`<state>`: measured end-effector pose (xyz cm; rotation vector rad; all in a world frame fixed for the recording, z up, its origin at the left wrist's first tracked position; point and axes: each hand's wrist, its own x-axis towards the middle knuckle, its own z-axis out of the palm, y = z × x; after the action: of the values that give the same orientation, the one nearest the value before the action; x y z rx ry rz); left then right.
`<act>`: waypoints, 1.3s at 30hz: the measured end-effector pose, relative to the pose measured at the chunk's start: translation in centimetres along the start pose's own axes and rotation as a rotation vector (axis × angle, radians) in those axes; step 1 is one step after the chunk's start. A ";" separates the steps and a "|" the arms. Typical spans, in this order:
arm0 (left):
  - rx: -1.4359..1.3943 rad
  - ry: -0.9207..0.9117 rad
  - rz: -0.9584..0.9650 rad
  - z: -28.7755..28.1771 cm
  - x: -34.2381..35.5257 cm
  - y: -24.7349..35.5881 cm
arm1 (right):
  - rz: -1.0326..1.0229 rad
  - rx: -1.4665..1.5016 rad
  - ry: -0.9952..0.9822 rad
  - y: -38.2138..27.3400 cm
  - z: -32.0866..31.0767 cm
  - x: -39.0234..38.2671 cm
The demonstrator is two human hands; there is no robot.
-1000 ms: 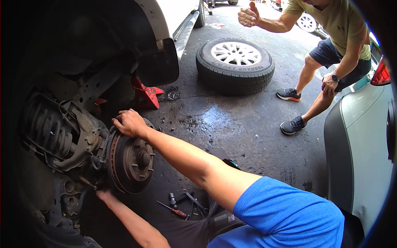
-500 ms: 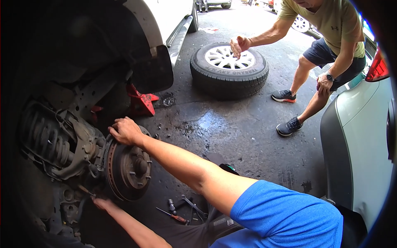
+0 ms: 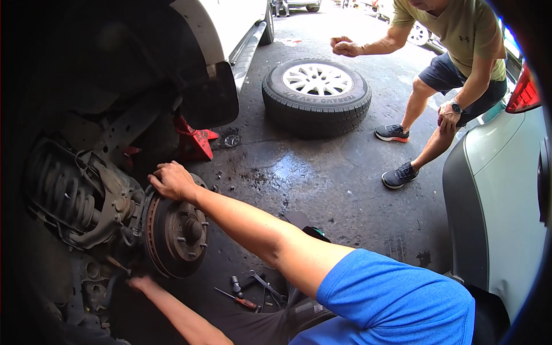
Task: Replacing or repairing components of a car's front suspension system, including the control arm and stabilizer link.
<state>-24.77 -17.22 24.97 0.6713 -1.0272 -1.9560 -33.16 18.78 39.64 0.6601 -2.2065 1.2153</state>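
Note:
My right hand point(image 3: 172, 181) grips the top edge of a rusty brake disc point(image 3: 175, 253), its fingers curled over the rim. Bare wheel studs stand out around the disc's hub point(image 3: 192, 231). Lower down, my left hand point(image 3: 142, 283) is behind the disc's bottom edge, in shadow. Its fingers are mostly hidden, so their hold is unclear. Close to it, a slim brownish rod point(image 3: 118, 264) slants among the suspension parts. The coil spring point(image 3: 69, 195) and a grimy metal arm point(image 3: 109, 213) sit left of the disc.
A red jack stand point(image 3: 194, 141) stands beyond the disc. On the ground lie an orange-handled screwdriver point(image 3: 244, 302), a wrench point(image 3: 267, 286) and a dark cap point(image 3: 299, 219). A wheel point(image 3: 316, 103) lies flat farther off, beside a bent-over person point(image 3: 460, 52). A pale car point(image 3: 506, 190) is at right.
The other person's raised hand has lifted away from above the wheel and its fingers have closed. My two hands keep nearly the same places; the view shifts slightly.

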 end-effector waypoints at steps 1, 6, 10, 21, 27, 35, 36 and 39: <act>-0.222 0.314 -0.138 2.8 -4.6 -1.7 | 0.014 -0.083 0.055 3.6 -1.3 -0.8; -0.185 0.003 -0.188 -9.2 4.9 9.3 | -0.027 0.179 -0.091 -7.2 1.5 1.2; -0.432 0.285 -0.227 1.4 -3.2 2.3 | -0.006 -0.049 0.075 0.7 -0.4 -0.3; -0.038 0.333 -0.229 2.0 -3.2 7.8 | -0.007 0.041 -0.024 -2.4 0.0 0.6; -0.313 0.281 -0.297 -1.0 -3.2 8.3 | -0.014 0.063 -0.014 -2.4 0.4 0.6; -0.176 -0.041 -0.283 -13.0 12.3 10.3 | -0.097 0.147 0.097 -5.5 0.9 1.4; -0.058 -0.115 -0.233 -13.4 12.2 11.2 | -0.066 0.139 0.085 -4.6 0.4 1.7; 0.311 -0.209 -0.069 -8.5 7.0 2.3 | 0.144 0.059 -0.049 -3.5 1.4 0.7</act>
<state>-21.23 -27.48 21.80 0.6868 -1.4744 -1.9751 -31.72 15.75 41.55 0.5680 -2.2996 1.3536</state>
